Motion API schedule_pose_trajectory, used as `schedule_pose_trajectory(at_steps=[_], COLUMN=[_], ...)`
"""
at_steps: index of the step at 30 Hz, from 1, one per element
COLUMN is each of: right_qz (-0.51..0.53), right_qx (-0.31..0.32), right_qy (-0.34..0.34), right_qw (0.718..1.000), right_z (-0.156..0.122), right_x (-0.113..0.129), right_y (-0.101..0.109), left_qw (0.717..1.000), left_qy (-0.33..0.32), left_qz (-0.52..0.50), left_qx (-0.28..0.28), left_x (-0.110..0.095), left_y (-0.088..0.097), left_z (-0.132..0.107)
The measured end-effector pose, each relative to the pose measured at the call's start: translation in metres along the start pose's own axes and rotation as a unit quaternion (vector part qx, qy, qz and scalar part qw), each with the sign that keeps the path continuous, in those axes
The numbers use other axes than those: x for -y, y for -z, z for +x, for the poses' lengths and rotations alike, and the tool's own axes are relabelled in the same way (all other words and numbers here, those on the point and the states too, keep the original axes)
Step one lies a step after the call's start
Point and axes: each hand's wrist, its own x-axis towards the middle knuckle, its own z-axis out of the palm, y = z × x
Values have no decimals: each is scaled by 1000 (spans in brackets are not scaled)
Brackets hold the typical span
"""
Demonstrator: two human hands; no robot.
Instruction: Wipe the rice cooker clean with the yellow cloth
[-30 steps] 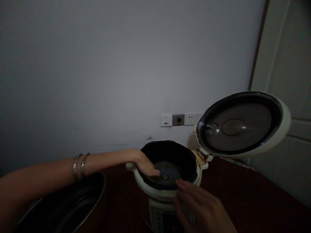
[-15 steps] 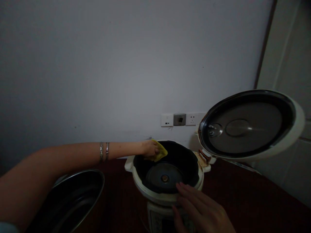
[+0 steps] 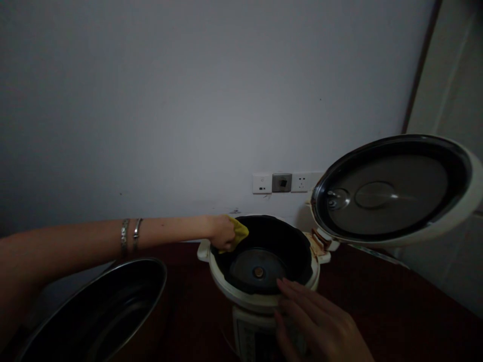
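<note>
My left hand (image 3: 222,233) grips a yellow cloth (image 3: 240,231) at the far left part of the rim of an electric pressure cooker (image 3: 241,301). The cloth hangs over the dark inner wall. Inside the cooker, the bare bottom shows a round metal piece (image 3: 258,272) at its centre. My right hand (image 3: 324,322) rests by the near right rim, fingers stretched out and holding nothing. The cooker's lid (image 3: 400,188) stands raised on its hinge at the right, its dark inner face toward me.
A dark metal pot (image 3: 149,296) with a shiny rim stands at the lower left, under my left forearm. Wall sockets (image 3: 301,182) and a grey plate with a plug (image 3: 282,182) are behind the cooker. A dark red tabletop (image 3: 370,291) lies beneath.
My left hand and the cloth have shifted a little left along the cooker's rim. The view has moved slightly; my right hand stays by the near rim.
</note>
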Motion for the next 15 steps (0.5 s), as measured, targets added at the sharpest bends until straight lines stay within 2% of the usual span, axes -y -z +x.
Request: schedule_pose_trajectory(at_steps=[2, 5, 9, 12, 15], right_qz=[3, 2, -3, -5, -7], right_qx=[2, 6, 12, 2, -4], right_qy=[-4, -5, -7, -5, -10], right_qw=[1000, 1000, 1000, 1000, 1000], right_z=[0, -1, -1, 0, 1], right_x=[0, 1, 3, 4, 4], right_y=[1, 2, 2, 2, 1], left_qw=[999, 988, 949, 920, 921], left_qy=[9, 34, 43, 9, -9], left_qz=[-35, -115, -251, -349, -366], left_qx=[25, 96, 186, 181, 133], left_x=[-11, -28, -47, -60, -68], left_y=[2, 4, 3, -6, -15], left_z=[-8, -11, -5, 6, 17])
